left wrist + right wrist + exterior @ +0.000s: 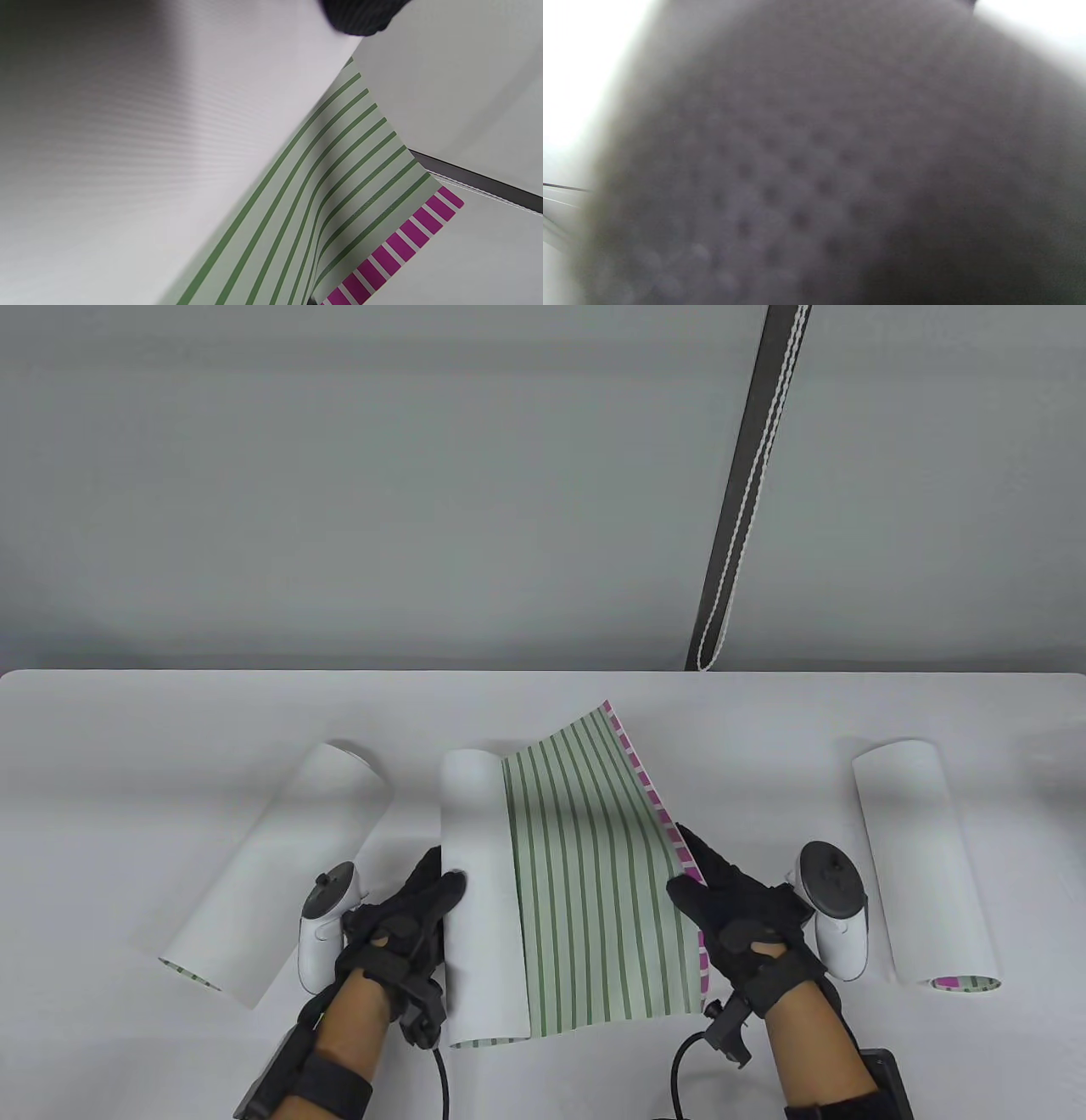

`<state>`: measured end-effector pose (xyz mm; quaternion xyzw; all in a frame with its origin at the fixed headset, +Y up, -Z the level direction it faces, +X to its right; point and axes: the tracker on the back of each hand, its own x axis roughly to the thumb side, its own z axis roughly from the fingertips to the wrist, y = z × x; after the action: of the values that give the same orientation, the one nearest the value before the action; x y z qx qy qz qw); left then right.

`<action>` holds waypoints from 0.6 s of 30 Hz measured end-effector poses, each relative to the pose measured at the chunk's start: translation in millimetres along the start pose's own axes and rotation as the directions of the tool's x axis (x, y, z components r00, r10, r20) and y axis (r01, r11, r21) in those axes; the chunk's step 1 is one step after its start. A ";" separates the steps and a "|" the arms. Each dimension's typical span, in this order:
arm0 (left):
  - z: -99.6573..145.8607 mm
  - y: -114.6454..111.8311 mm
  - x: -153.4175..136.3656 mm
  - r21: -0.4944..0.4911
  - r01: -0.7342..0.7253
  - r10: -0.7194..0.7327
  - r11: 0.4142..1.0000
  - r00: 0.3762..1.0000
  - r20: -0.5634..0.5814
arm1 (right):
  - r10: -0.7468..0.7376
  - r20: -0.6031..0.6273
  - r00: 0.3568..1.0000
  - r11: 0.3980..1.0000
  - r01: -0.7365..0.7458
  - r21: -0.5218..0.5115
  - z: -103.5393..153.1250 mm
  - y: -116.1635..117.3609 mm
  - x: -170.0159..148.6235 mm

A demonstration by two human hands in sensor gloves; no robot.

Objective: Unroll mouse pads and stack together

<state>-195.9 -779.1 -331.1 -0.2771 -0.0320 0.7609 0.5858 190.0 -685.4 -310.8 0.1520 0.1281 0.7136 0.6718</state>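
Observation:
A green-striped mouse pad [594,882] lies half unrolled at the table's middle, its white rolled part [475,891] on the left. It rests on a pad with magenta stripes [653,797] that shows along the right edge. My left hand [407,920] holds the rolled part from its left side. My right hand [721,899] grips the green pad's right edge. In the left wrist view the white roll [169,148], green stripes [331,178] and magenta edge [403,241] fill the frame. The right wrist view is blocked by a blurred grey dotted surface [818,178].
A rolled white pad [271,865] lies slanted on the left. Another rolled pad [925,865] with a magenta inner end lies on the right. A dark strap with white cord [747,492] hangs behind the table. The white table [170,712] ends near the wall.

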 end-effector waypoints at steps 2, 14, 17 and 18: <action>-0.8 -1.7 -4.0 -0.037 0.002 -0.003 0.999 0.999 -0.034 | 0.011 0.008 1.000 1.000 -0.011 0.009 -0.8 2.5 2.1; 0.2 -0.1 -6.1 0.055 0.080 -0.075 0.995 0.994 -0.085 | 0.047 0.035 0.998 0.999 -0.048 0.016 0.0 2.4 11.7; 4.4 10.0 -4.8 0.160 0.110 -0.096 0.981 0.991 -0.088 | 0.039 0.031 0.999 0.999 -0.039 0.006 2.0 -4.1 10.2; 4.0 11.5 -4.8 0.146 0.098 -0.087 0.984 0.993 -0.077 | 0.035 0.030 0.999 0.999 -0.035 0.003 2.4 -5.3 9.6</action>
<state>-207.0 -785.9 -330.2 -0.2572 0.0328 0.7229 0.6404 195.4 -675.6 -310.2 0.1659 0.1167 0.7225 0.6609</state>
